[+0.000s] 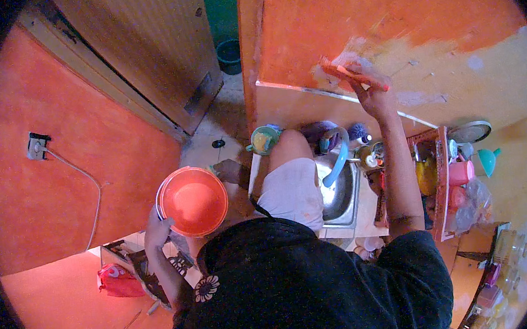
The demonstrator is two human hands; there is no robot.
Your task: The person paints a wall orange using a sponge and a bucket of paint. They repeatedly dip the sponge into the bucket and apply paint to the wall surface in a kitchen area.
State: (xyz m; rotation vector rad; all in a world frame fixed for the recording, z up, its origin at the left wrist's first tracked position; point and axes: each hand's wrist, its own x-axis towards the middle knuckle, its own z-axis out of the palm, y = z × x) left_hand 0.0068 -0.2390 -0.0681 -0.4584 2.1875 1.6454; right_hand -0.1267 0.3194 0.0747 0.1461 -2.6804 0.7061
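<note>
My left hand (158, 230) grips the rim side of an orange bucket (192, 201), which looks to have orange paint in it. With my arm stretched out, my right hand (372, 91) holds an orange-coated paintbrush (354, 75) by its handle, its bristles at or near the wall. That wall (326, 22) is orange in its upper part, while a pale, patchy yellowish area (462, 72) spreads below and to the right. One bare knee rests by the sink counter.
Below the wall lies a steel sink (342, 204) with a blue hose (336, 158). A green mug (265, 140) stands at the counter's corner. Right of my arm is a dish rack (444, 186) with plastic ware. A wooden door (150, 47) stands ajar; an outlet (36, 147) holds a plugged cord.
</note>
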